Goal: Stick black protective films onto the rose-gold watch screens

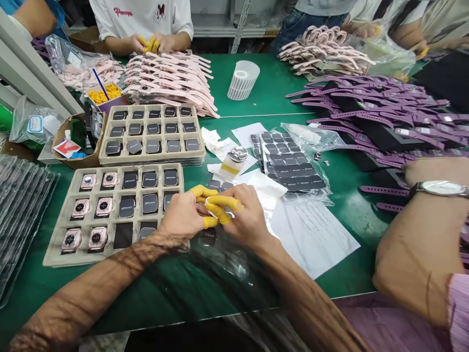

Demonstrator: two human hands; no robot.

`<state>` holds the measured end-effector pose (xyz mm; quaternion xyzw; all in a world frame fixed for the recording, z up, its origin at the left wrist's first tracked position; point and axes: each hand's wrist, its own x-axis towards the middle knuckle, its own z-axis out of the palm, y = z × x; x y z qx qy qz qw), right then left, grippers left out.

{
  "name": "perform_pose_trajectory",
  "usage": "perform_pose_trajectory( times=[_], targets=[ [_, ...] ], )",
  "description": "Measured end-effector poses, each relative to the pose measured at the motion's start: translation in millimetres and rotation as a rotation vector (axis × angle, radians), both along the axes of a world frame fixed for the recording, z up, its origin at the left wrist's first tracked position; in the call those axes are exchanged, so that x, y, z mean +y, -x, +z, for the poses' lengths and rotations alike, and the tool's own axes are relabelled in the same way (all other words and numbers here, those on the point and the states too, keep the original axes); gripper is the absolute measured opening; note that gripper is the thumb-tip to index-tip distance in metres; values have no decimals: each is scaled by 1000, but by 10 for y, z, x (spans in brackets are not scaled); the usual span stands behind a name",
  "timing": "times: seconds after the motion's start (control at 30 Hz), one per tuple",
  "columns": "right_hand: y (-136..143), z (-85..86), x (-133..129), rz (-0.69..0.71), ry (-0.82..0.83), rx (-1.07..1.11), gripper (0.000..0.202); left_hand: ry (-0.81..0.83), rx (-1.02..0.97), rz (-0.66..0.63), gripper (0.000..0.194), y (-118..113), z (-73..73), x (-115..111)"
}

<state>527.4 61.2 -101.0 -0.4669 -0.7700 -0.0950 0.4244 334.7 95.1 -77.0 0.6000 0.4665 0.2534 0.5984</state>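
My left hand (183,212) and my right hand (244,210), both with yellow finger cots, meet over the table. Between their pinched fingertips is a small smartwatch body, mostly covered; only a pale pink edge shows. To the left lies a moulded tray (83,261) in which pink smartwatch bodies (104,207) rest back side up in the left columns. Watches with dark printed screen covers (150,203) fill other pockets, and one front-row pocket shows only a black bottom. Below my fingers, dark square pieces lie on clear film, partly hidden.
Behind stands a second tray (152,160) of dark-faced watches. Sheets of black square stickers (293,166), a pump bottle (234,161) and printed paper (311,234) lie ahead and right. Purple straps (392,112) are piled right, near a co-worker's arm (421,234). Pink straps (168,78) lie behind.
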Motion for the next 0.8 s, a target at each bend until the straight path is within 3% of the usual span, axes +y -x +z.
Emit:
perform_pose_trajectory(
  times=[0.13,0.27,0.4,0.47,0.63,0.8],
  targets=[
    [21,18,4,-198,-27,-50,3,21,-33,47,56,-9,10,9],
    [9,-4,8,-72,54,18,11,38,-68,30,54,-9,-6,1],
    [-279,-65,-109,-366,256,-183,21,48,-79,48,59,18,9,14],
    [-348,-128,-280,-443,265,-158,20,65,-100,91,63,-4,75,38],
    [17,-393,-694,-63,430,51,48,338,-345,137,51,-294,259,82],
    [186,-503,-655,-77,540,87,32,500,-312,112,45,-534,184,62]
  ],
)
